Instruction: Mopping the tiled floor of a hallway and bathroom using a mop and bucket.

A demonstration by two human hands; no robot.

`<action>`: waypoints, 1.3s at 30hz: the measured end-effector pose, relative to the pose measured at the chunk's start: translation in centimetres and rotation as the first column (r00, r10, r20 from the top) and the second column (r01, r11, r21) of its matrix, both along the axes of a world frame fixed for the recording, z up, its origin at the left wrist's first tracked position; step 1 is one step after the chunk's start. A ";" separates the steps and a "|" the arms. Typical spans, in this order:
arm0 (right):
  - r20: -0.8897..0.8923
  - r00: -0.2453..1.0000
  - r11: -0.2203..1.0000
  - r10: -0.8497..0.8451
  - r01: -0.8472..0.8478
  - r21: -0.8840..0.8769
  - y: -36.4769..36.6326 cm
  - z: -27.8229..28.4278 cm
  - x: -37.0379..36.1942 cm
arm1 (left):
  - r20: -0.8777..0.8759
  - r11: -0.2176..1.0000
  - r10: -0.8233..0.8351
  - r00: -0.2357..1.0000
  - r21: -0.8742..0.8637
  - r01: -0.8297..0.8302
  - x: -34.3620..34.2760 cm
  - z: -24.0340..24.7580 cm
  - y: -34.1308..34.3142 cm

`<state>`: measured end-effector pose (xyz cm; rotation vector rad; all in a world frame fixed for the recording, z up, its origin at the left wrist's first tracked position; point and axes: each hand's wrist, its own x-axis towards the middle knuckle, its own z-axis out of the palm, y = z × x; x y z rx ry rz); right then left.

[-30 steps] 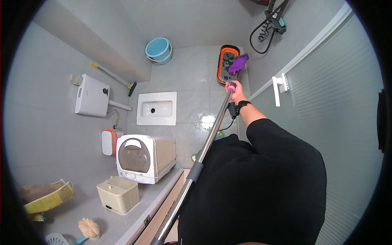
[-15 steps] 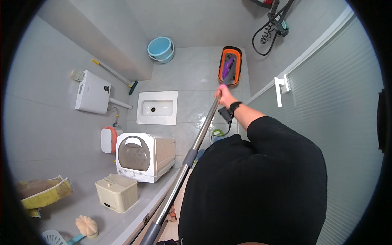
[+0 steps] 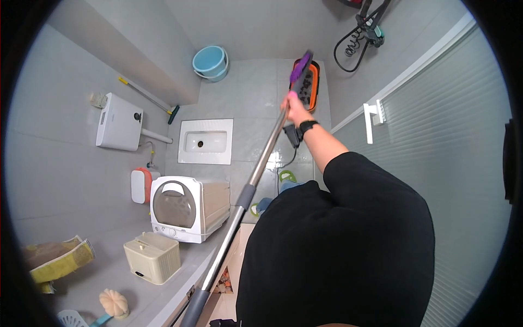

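Observation:
My right hand (image 3: 296, 109), with a black band on its wrist, is wrapped round the upper part of a flat mop's silver pole (image 3: 267, 148). The pole slants down to the lower left edge, with grey joints along it. Just beyond my hand are a pink joint and the mop's head (image 3: 300, 70), grey with purple pile, tilted up on edge. It is over the left side of an orange basin (image 3: 315, 90) with a black rim; dark wet-looking patches show inside the basin. A black box-like device (image 3: 293, 136) with a cable is below my wrist. My left hand is out of view.
A blue bucket (image 3: 211, 63) stands by the far wall. A squat toilet (image 3: 205, 141) is set in the tiled floor. At left are a cistern (image 3: 119, 122), a white pet litter box (image 3: 185, 209) and a beige bin (image 3: 152, 257). A ribbed glass door (image 3: 436, 158) is at right.
The mop head has risen out of the basin and tilted up at its left side. My right hand and the pole have moved slightly up and left; more of the basin's inside shows.

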<state>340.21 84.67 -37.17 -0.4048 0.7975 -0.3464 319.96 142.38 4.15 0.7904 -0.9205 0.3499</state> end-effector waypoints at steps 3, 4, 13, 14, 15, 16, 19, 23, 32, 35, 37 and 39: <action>0.008 1.000 1.000 0.011 -0.011 -0.020 0.0 -0.9 0.2 | 0.070 0.933 -0.202 0.977 0.317 0.170 0.4 0.7 -0.2; 0.005 1.000 1.000 0.007 -0.006 -0.027 -0.5 -1.2 0.0 | 0.074 0.934 -0.197 0.978 0.317 0.164 0.1 0.6 -0.5; -0.127 0.985 0.992 0.118 -0.122 -0.028 -4.4 -1.5 -1.0 | -0.155 0.994 0.089 0.984 0.074 -0.078 -0.2 -2.2 -1.0; -0.086 0.985 0.984 0.149 -0.156 -0.081 -3.8 4.2 0.7 | -0.232 0.984 0.169 0.958 -0.009 -0.176 -0.9 -2.5 -1.6; -0.119 0.985 0.981 0.123 -0.139 -0.133 -4.7 7.6 1.7 | -0.238 0.980 0.193 0.952 0.004 -0.198 -0.8 -2.4 -1.7; -0.109 0.991 0.984 0.078 -0.094 -0.149 -5.4 10.3 2.4 | -0.238 0.984 0.177 0.955 0.016 -0.179 -0.7 -2.7 -1.3; 0.129 0.987 0.988 0.091 -0.074 -0.134 -8.9 12.4 3.7 | -0.225 0.993 0.108 0.968 -0.014 -0.114 -0.5 -3.3 0.4; 0.159 0.966 0.958 0.206 -0.166 -0.233 -6.1 9.5 3.2 | -0.191 0.984 0.179 0.965 0.020 -0.179 -1.5 -4.1 2.1; -0.490 0.703 0.148 0.515 -0.637 -0.757 7.7 -8.7 -10.8 | -0.072 0.999 0.039 0.997 0.008 -0.038 -3.6 -1.7 4.2; -0.579 0.630 -0.252 0.517 -0.534 -0.807 4.3 -11.5 -11.3 | -0.078 0.999 0.047 0.996 0.016 -0.046 -2.7 -3.4 4.6; -0.371 0.794 0.699 0.482 -0.604 -0.384 -0.8 -9.1 -7.5 | -0.097 1.000 0.024 0.995 0.022 -0.022 -1.9 -4.2 4.1; -0.377 0.791 0.512 0.482 -0.603 -0.611 -0.2 0.3 -3.9 | -0.116 0.997 0.069 0.991 0.026 -0.066 -2.1 -6.2 3.4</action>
